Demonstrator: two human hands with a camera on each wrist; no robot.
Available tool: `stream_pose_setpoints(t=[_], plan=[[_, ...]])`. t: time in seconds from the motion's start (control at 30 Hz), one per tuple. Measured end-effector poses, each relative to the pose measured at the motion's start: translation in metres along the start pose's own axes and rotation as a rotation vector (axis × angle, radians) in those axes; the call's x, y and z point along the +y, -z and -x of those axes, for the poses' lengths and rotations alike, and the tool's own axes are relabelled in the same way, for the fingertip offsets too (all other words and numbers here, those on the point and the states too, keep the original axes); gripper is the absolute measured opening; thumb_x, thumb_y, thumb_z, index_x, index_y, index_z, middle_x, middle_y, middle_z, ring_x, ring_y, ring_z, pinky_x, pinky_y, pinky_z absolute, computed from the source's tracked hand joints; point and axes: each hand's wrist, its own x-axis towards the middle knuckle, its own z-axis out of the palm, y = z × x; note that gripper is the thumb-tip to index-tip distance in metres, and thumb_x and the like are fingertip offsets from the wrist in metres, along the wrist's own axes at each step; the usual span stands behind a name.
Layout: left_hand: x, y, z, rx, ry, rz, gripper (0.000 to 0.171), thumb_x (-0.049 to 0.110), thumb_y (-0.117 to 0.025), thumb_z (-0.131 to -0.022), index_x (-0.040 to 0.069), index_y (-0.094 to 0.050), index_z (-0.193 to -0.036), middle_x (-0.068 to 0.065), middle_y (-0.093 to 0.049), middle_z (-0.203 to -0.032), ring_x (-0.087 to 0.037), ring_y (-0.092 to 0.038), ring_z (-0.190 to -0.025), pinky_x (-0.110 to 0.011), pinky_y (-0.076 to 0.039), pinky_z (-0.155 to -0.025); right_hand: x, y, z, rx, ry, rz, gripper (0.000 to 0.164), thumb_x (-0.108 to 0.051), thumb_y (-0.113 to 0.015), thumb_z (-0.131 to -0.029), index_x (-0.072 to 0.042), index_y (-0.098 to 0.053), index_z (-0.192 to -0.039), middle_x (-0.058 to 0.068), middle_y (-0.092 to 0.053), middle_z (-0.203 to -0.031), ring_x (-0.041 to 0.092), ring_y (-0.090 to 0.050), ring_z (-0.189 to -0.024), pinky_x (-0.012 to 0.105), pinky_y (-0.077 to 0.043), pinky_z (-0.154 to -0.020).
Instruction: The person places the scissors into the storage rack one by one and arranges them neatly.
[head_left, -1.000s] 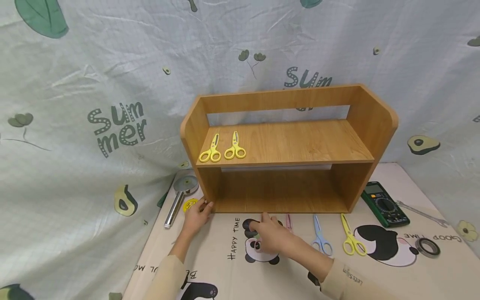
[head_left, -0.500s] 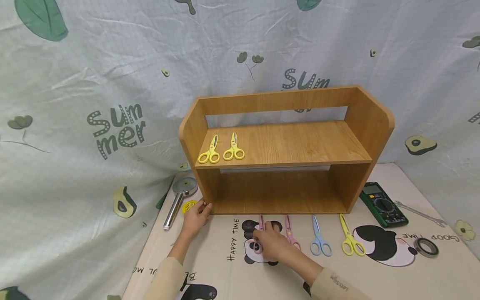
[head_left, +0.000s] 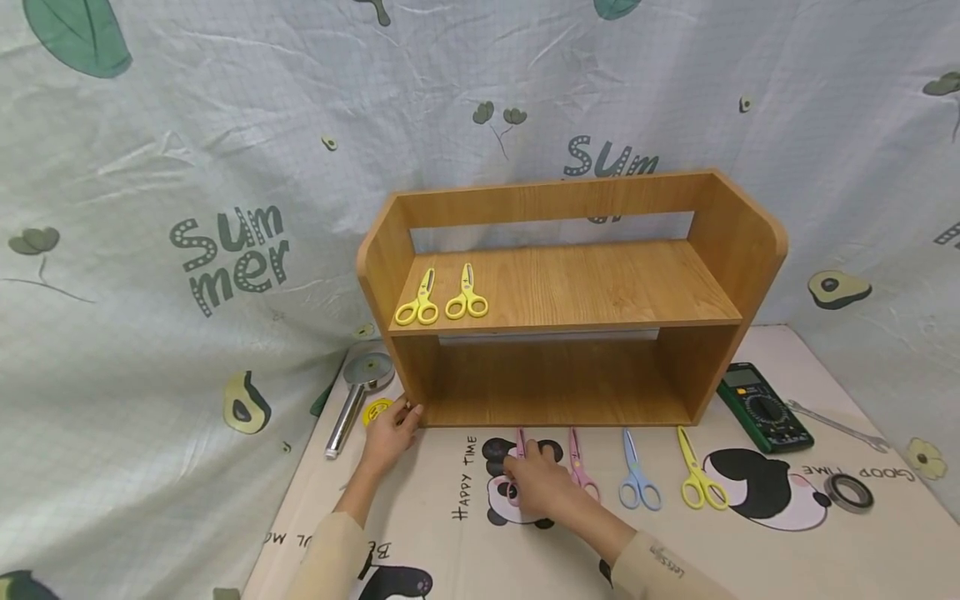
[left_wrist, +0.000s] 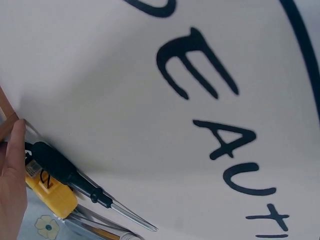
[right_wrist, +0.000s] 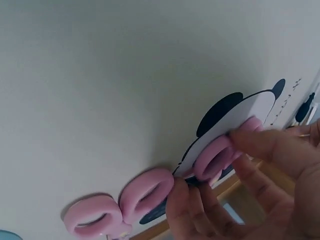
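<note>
My right hand (head_left: 542, 483) pinches the handle of a pair of pink scissors (right_wrist: 215, 155) lying on the panda-print cloth. In the head view its blades show beyond my fingertips. Just right of it lies a second pair of pink scissors (head_left: 576, 458), its finger loops beside my fingers in the right wrist view. My left hand (head_left: 392, 433) grips the lower left front corner of the wooden shelf (head_left: 555, 379). Two pairs of yellow scissors, the left pair (head_left: 417, 300) and the right pair (head_left: 467, 294), lie on the upper board.
Blue scissors (head_left: 637, 475) and yellow scissors (head_left: 701, 475) lie further right, before a green multimeter (head_left: 765, 408), a wrench (head_left: 836, 423) and black tape (head_left: 850, 493). Left of the shelf are a chrome round-headed tool (head_left: 360, 400), a yellow item (left_wrist: 55, 197) and a black-handled tool (left_wrist: 60, 165).
My right hand has shifted slightly down from the shelf's front edge, uncovering the blades of the pink scissors and more of the second pair. The left hand stays at the shelf corner.
</note>
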Motion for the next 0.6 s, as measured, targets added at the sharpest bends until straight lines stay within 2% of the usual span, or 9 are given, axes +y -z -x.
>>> stream_pose_setpoints(t=[0.23, 0.6], plan=[[0.0002, 0.0012, 0.0002, -0.012, 0.013, -0.003, 0.051, 0.024, -0.061, -0.106, 0.002, -0.051, -0.151, -0.029, -0.067, -0.133, -0.033, -0.073, -0.104, -0.037, -0.066, -0.078, -0.0023, -0.0002, -0.0017, 0.003, -0.003, -0.021, 0.023, -0.002, -0.084, -0.077, -0.012, -0.068, -0.09, 0.015, -0.055, -0.101, 0.032, -0.052, -0.095, 0.04, -0.052, -0.057], [0.0005, 0.0001, 0.0008, -0.012, 0.011, -0.018, 0.051, 0.024, -0.062, -0.106, 0.002, -0.052, -0.15, -0.028, -0.068, -0.131, -0.032, -0.074, -0.101, -0.036, -0.066, -0.077, -0.0031, 0.0022, -0.0031, -0.005, -0.002, -0.035, 0.026, 0.001, -0.084, -0.075, -0.013, -0.064, -0.083, 0.013, -0.053, -0.096, 0.033, -0.054, -0.093, 0.033, -0.047, -0.053]])
